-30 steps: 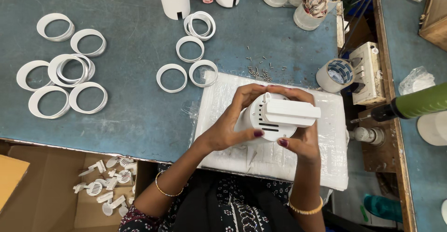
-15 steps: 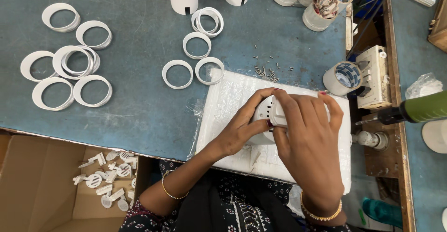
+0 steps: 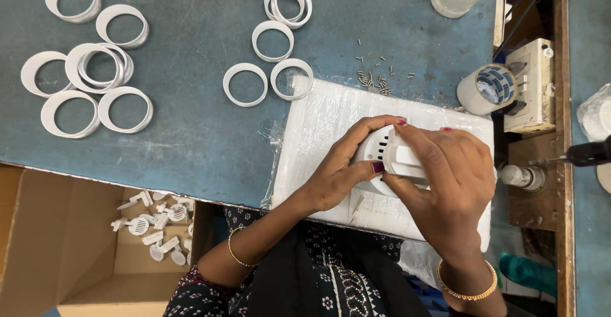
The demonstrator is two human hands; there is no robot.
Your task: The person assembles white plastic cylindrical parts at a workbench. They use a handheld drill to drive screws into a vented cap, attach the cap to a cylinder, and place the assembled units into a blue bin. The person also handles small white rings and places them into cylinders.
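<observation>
Blue and scuffed, your workbench point(image 3: 191, 132) stretches across the head view, matte and marked with pale scratches. Thin white plastic rings point(image 3: 95, 81) lie scattered over its far left, some stacked; a few more sit near the far middle, two of them just beside the pad. A small spill of tiny metal pins point(image 3: 375, 78) lies just beyond the white foam pad point(image 3: 318, 132), which is wrapped in crinkled clear film and lies at the near edge in front of you. At the right stand a roll of tape point(image 3: 487, 89) and a cream switch box point(image 3: 531, 84). Below the bench on the near left, a cardboard box point(image 3: 83, 247) holds small white slotted plastic pieces.

You have the round white plastic part point(image 3: 385, 158), with slots in its face and a raised rectangular tab, over the middle of the pad, caught between both hands. Your left hand point(image 3: 340, 170) curls around its left rim, fingers arched over the far edge and thumb pressing the near side. Your right hand point(image 3: 445, 183) lies over the part from the right, palm down, wrist bent, fingers closed on the tab and hiding most of that side. Both wrists wear thin gold bangles.
</observation>
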